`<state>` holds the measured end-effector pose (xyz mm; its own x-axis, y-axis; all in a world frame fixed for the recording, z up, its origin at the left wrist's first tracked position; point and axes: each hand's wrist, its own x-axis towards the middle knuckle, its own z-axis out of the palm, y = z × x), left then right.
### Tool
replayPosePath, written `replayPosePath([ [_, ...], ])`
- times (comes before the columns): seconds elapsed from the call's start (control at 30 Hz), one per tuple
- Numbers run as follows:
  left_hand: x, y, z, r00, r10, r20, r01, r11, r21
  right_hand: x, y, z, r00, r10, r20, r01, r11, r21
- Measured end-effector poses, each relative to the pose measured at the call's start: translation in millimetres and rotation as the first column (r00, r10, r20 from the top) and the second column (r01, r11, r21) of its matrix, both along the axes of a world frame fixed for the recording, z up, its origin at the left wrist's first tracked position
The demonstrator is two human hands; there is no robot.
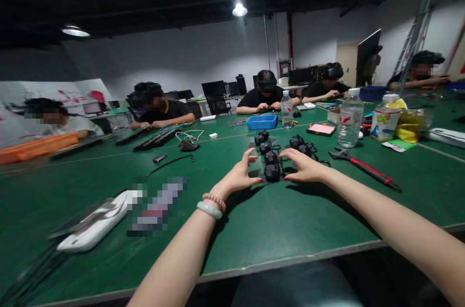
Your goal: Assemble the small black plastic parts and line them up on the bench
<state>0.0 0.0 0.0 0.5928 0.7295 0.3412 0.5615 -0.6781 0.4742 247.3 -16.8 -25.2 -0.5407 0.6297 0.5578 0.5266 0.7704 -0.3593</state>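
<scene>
A row of several small, blocky black pieces (271, 165) lies on the green table, running away from me; their exact kind is not clear. My left hand (240, 172) is at the row's left side, thumb and fingers spread and curved. On the right side my right hand (304, 166) mirrors it, its fingers apart too. Both hands are close to the pieces, but I cannot tell whether the fingertips touch them. More black pieces (297, 142) with thin loops lie just beyond my right hand. On my left wrist are a beaded bracelet and a pale bangle (209, 209).
An adjustable wrench (366, 169) with red-black handle lies right, near water bottles (350, 120). A blue tray (261, 122) stands farther back. At left are a white power strip (98, 227) and a blurred-out flat object (158, 207). Several people (267, 94) sit around the table.
</scene>
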Motion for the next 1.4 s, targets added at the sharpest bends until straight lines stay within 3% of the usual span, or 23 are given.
replayPosePath([
  [0.33, 17, -16, 2.1, 0.995, -0.097, -0.025, 0.098, 0.995, 0.026, -4, 5, -10.4, 0.997, -0.041, 0.066, 0.040, 0.999, 0.020],
  [0.6, 23, -14, -4.2, 0.990, -0.128, -0.062, 0.133, 0.988, 0.082, -2, 13, -18.4, 0.996, -0.028, 0.088, 0.025, 0.999, 0.035],
  [1.4, 25, -11, -10.8, 0.987, -0.142, -0.071, 0.149, 0.983, 0.107, -4, 13, -12.4, 0.996, -0.076, 0.056, 0.077, 0.997, -0.005],
])
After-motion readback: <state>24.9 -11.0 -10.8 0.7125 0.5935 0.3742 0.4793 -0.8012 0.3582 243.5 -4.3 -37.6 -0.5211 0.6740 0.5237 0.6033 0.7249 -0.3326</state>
